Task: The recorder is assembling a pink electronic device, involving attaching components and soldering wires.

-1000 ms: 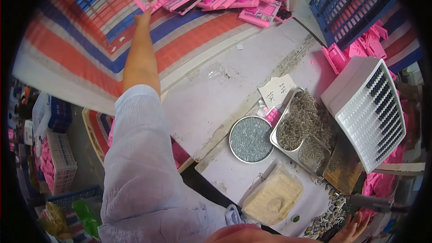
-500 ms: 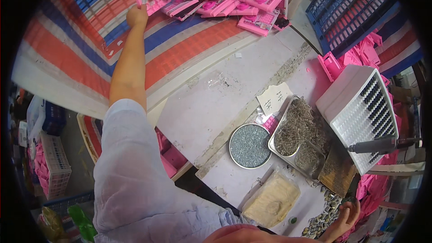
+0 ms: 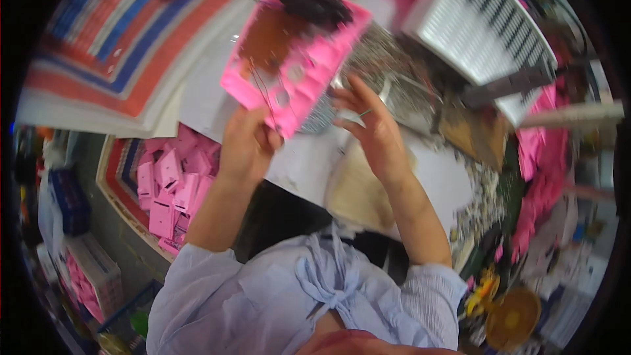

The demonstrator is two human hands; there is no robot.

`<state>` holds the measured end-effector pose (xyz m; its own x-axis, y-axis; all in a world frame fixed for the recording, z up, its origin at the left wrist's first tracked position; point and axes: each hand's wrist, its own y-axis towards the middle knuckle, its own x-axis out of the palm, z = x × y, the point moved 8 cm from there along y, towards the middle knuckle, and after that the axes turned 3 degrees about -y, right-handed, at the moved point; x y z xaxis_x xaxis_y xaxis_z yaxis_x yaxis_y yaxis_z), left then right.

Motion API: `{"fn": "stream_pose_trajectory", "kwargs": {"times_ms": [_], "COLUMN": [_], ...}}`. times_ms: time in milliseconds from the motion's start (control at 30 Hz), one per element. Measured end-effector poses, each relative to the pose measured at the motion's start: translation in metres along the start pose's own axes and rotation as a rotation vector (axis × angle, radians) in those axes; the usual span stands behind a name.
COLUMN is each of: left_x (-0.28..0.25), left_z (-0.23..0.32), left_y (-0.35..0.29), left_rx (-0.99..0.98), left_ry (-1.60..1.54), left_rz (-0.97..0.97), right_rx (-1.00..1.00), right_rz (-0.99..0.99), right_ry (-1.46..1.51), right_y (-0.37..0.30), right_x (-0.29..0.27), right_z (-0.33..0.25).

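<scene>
My left hand [image 3: 246, 141] grips the lower left corner of a pink plastic toy housing [image 3: 322, 69], held tilted above the table with its inner side up. Inside it sit a brown circuit board [image 3: 266, 43], a black part [image 3: 312, 5] along the far end, and thin loose wires. My right hand [image 3: 378, 128] is raised just right of the housing, apart from it, with fingers spread and slightly bent. A thin dark line shows by its fingers; motion blur hides what it is. Behind the housing, a round tin [image 3: 317, 119] of small metal screws is partly covered.
A metal tray [image 3: 420, 108] of screws lies beyond my right hand, beside a white ribbed bin [image 3: 434, 16] and a dark electric screwdriver [image 3: 506, 85]. A beige wrapped block [image 3: 361, 187] sits near me. Small parts [image 3: 476, 207] lie right; pink housings [image 3: 167, 207] fill a box left.
My left hand has brought the pink housing from the pile on the striped cloth to above the table. My right hand has come up from the lower right. The view has shifted.
</scene>
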<state>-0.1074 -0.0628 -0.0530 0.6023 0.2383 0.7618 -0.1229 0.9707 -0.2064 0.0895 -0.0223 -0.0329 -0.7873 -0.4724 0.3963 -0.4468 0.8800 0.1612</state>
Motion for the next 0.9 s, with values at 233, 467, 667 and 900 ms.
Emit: {"fn": "stream_pose_trajectory", "kwargs": {"times_ms": [233,467,667,900], "left_x": [0.021,0.058,0.072,0.078], "left_z": [-0.125,-0.122,-0.156,-0.159], "left_y": [-0.110,-0.102,-0.101,-0.099], "left_rx": [-0.594,0.170,0.407,0.398], "left_ry": [0.375,1.377,1.541,1.641], "left_rz": [-0.405,-0.992,-1.174,-1.186], "right_rx": [0.226,0.320,0.215,0.176], "right_rz": [0.362,0.508,0.465,0.352], "right_ry": [-0.077,-0.360,-1.635,-1.660], "right_y": [-0.114,-0.166,-0.153,-0.147], "right_x": [-0.067,-0.100,-0.111,-0.117], "right_z": [-0.003,0.008,-0.020,-0.012]}}
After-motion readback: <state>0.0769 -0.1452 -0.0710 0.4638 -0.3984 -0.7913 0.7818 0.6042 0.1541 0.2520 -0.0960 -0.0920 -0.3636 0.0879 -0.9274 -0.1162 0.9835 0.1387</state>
